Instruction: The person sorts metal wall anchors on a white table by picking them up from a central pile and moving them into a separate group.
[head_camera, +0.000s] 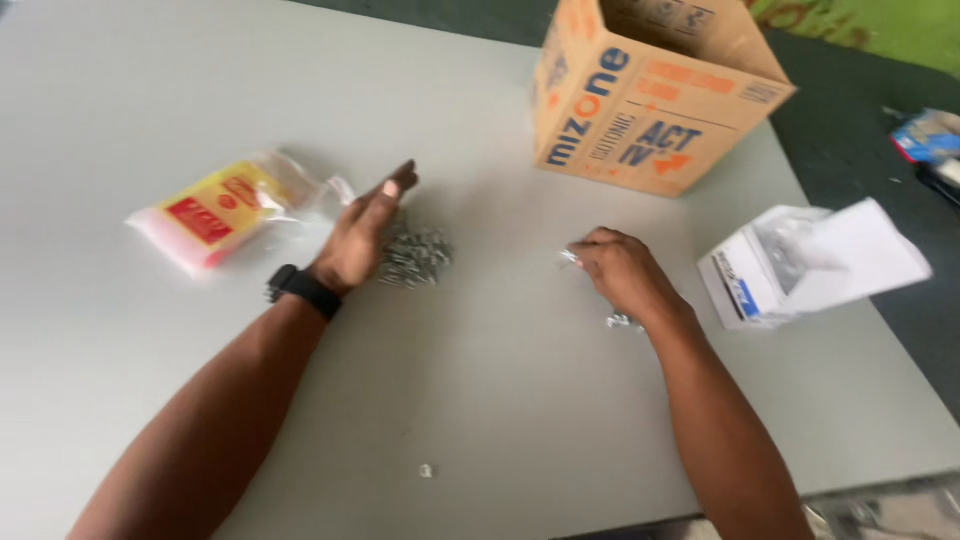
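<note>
While the head view looks down on a pale grey tabletop (200, 90), the left hand (362, 238) lies flat with fingers stretched together, its grip wide and holding nothing. It stands edge-on against a heap of small silvery metal pieces (415, 258), which sits just past the palm on the thumb side, as if the hand walls the heap in so the bits do not scatter. A dark watch (302, 290) circles that wrist.

The right hand (625, 272) is curled, its grip narrow; a few shiny pieces (569, 257) peek out at the fingertips and another glint (622, 321) shows under the heel of the hand, so it seems to close on some of them, though how many is hidden by the knuckles.

Beyond the left grip, a clear packet with a yellow and red label (222, 208) lies flat. Beyond the right grip stands an open cardboard box (650, 100), and to its outer side a small white box (790, 265) with a lifted flap. One stray piece (427, 470) lies near, between the forearms. Motion blur hides the pieces' exact shape; the box insides are out of sight.
</note>
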